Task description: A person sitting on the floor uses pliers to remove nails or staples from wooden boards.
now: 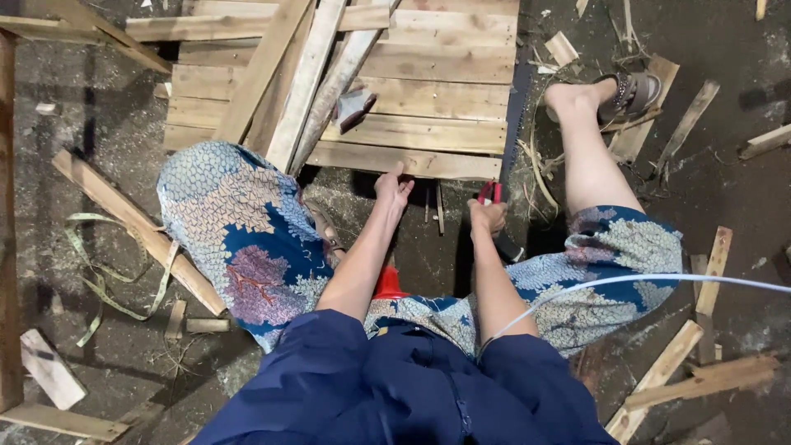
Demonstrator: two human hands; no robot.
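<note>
Head view: the left hand (393,188) presses flat-fingered on the near edge of the pale slatted wooden pallet (428,99) at frame centre — steadying it, I'd judge — while the right hand (488,216) is clenched round the red-handled handsaw (512,115), whose blade runs up the pallet's right edge.

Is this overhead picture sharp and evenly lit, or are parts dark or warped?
Head view: mostly sharp, soft even light; the pale wooden slat pallet is brightest, the dark dusty floor dim; wide-lens bending at edges; faint shadow under the left hand.
</note>
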